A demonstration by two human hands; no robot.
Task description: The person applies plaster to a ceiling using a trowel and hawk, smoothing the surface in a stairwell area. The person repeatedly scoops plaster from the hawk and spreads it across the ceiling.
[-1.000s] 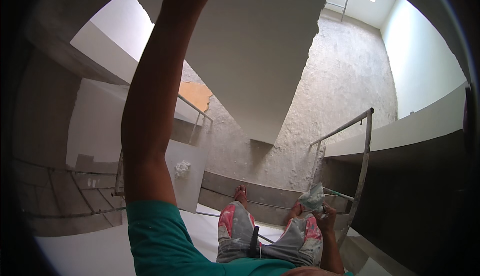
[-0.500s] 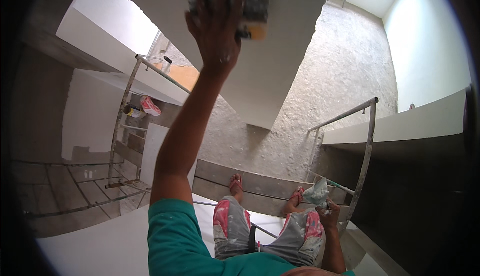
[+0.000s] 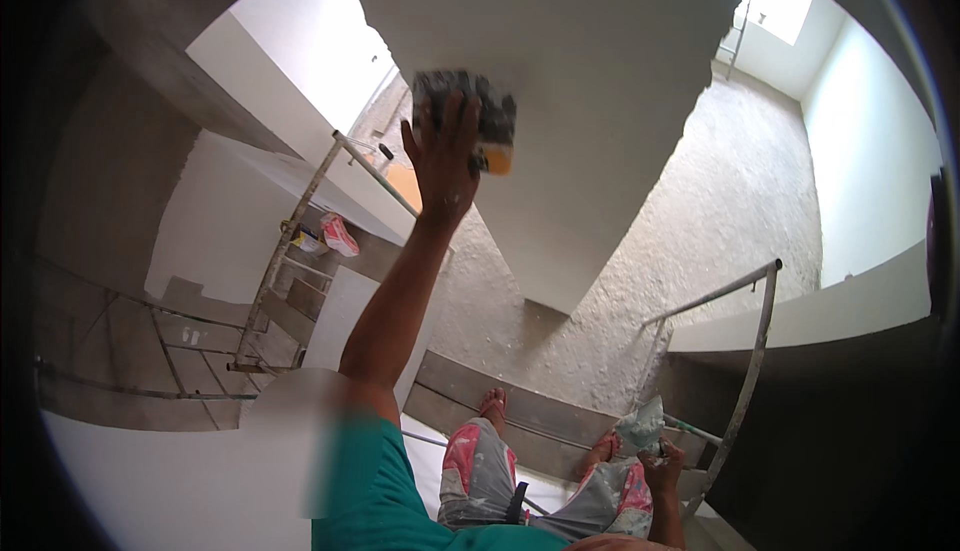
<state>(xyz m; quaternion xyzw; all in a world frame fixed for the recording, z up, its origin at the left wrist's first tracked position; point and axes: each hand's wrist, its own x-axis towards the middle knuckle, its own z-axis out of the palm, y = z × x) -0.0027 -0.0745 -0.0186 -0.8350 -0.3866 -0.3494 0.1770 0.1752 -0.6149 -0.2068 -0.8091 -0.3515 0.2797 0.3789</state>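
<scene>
My raised left hand (image 3: 450, 156) presses a wide-bladed putty knife (image 3: 495, 111) against a smooth pale panel of wall or beam (image 3: 590, 151). Its fingers lie stretched over the dark, smeared blade, and a yellow-orange patch shows beside the palm. The hand is near the panel's left edge. Low on the right, beside my knee, my right hand (image 3: 660, 466) grips a second putty knife (image 3: 642, 426). Pale wet filler coats that blade, while the handle is mostly hidden by the fingers.
My sandalled feet stand on wooden planks (image 3: 460, 381). Scaffold rails rise at the left (image 3: 300, 221) and right (image 3: 750, 381). A red-and-white bag (image 3: 340, 235) lies beyond the left rail. Rough concrete floor (image 3: 740, 171) spreads far below.
The whole view has shifted, with the scene now lower in the picture. My left hand and its putty knife have slid somewhat toward the panel's pointed near end. My right hand keeps its grip.
</scene>
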